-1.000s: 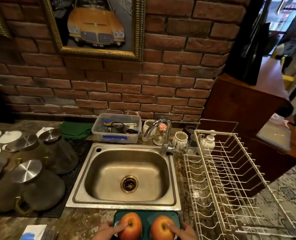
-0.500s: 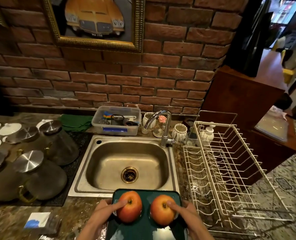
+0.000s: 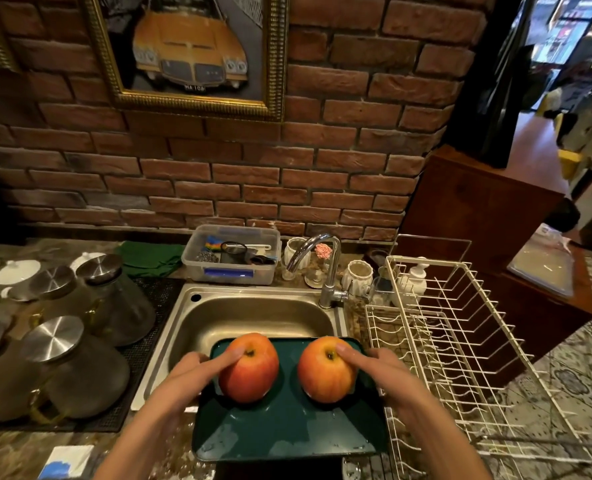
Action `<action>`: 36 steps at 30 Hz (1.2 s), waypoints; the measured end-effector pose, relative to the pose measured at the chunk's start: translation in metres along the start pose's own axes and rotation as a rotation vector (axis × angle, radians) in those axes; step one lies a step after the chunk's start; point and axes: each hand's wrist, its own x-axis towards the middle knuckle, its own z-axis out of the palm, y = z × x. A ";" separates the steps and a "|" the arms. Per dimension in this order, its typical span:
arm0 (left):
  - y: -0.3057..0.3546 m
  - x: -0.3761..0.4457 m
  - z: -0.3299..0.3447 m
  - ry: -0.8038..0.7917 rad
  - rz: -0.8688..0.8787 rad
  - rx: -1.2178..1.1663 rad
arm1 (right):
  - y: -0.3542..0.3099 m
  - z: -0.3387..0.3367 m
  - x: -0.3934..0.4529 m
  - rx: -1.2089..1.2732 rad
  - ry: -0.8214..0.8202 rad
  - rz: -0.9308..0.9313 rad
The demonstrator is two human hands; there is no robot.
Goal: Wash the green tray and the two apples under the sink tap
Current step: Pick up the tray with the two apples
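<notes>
A dark green tray [image 3: 287, 431] hangs over the near edge of the steel sink [image 3: 253, 317], carrying two red-orange apples. My left hand [image 3: 190, 379] grips the tray's left edge, and its thumb presses on the left apple [image 3: 249, 372]. My right hand [image 3: 388, 375] grips the right edge in the same way, its thumb on the right apple [image 3: 325, 374]. The chrome tap [image 3: 325, 265] stands at the sink's back right corner. No water runs from it.
A white wire dish rack [image 3: 461, 341] fills the counter right of the sink. Glass jars with steel lids [image 3: 66, 362] stand on a black mat at left. Behind the sink are a clear plastic box [image 3: 232, 258], a green cloth [image 3: 149, 258] and white ceramic cups [image 3: 357, 277].
Both hands have carried the tray with the apples forward, from the counter's near edge to over the front of the sink basin. The grip looks the same.
</notes>
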 end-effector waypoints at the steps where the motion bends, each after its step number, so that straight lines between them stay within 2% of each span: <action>1: 0.008 -0.001 -0.003 -0.007 0.008 0.012 | -0.007 -0.003 0.000 -0.044 0.000 -0.012; 6: 0.049 -0.008 -0.011 -0.003 0.071 0.029 | -0.046 -0.019 -0.003 -0.184 0.002 -0.073; 11: 0.095 -0.013 -0.010 0.070 0.187 0.046 | -0.089 -0.038 -0.008 -0.287 0.010 -0.141; 15: 0.135 -0.017 -0.003 0.067 0.295 0.057 | -0.117 -0.061 -0.015 -0.306 0.017 -0.192; 21: 0.185 -0.025 0.028 0.043 0.350 0.085 | -0.140 -0.111 -0.020 -0.299 0.042 -0.244; 27: 0.218 -0.027 0.094 0.002 0.413 0.076 | -0.139 -0.173 -0.031 -0.233 0.077 -0.227; 36: 0.227 -0.014 0.213 -0.151 0.380 0.097 | -0.098 -0.273 -0.031 -0.174 0.173 -0.167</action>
